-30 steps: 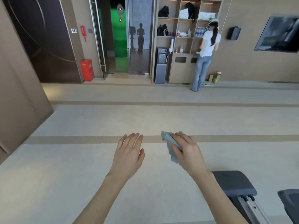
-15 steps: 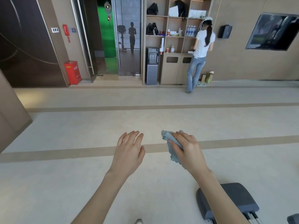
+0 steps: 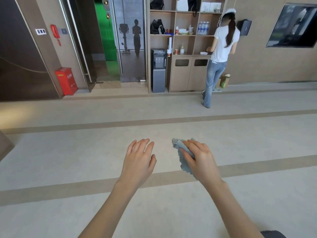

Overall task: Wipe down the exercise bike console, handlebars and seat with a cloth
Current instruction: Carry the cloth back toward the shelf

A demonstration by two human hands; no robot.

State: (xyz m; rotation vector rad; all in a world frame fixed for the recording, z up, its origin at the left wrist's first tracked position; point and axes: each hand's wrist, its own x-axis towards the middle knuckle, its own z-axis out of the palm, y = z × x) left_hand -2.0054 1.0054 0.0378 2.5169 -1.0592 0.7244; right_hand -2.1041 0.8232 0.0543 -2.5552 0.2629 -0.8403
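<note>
Two bare hands held out above the floor [image 3: 51, 160].
Left hand [image 3: 139, 160] is empty, palm down, fingers loosely spread; right hand [image 3: 199, 160] is clamped on a grey-blue cloth [image 3: 184, 163], which hangs from its fingers beside the left.

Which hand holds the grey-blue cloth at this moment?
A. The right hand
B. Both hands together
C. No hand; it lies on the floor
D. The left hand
A: the right hand is closed on the cloth, while the left hand is spread open and empty beside it.
</note>
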